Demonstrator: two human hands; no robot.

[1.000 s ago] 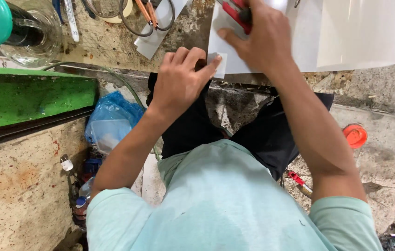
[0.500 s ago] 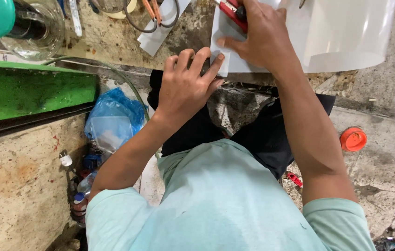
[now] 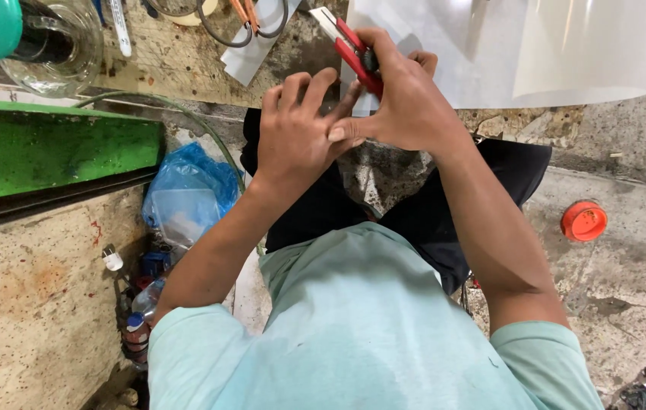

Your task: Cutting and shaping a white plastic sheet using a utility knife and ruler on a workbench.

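From the head camera, looking down past a pale teal shirt, the right hand (image 3: 406, 106) is closed in a firm grip around a red-handled utility knife with a grey blade holder (image 3: 349, 45), its tip pointing up and left at the near left corner of a large translucent white plastic sheet (image 3: 490, 45) that lies flat on the worn stone floor (image 3: 627, 304) in front of the person's knees. The left hand (image 3: 296, 140) holds nothing; its fingers are spread and its thumb side touches the right hand, just by the sheet's near edge. The sheet looks whole along the stretch that shows, with no cut line that I can make out, so the cutting seems to be at its very start or between strokes; the hands hide the spot under the blade, so I cannot tell whether the tip meets the plastic. The far right end of the sheet curls upward. Around it: orange-handled scissors (image 3: 251, 15) and a small offcut of clear film (image 3: 251, 53) lie just beyond the left hand, close enough to crowd it; a clear glass jar with a teal lid (image 3: 26, 38) stands at upper left, a green-topped board (image 3: 49, 148) and a crumpled blue plastic bag (image 3: 186, 197) lie to the left, and an orange round cap (image 3: 584, 220) sits well apart on the right.
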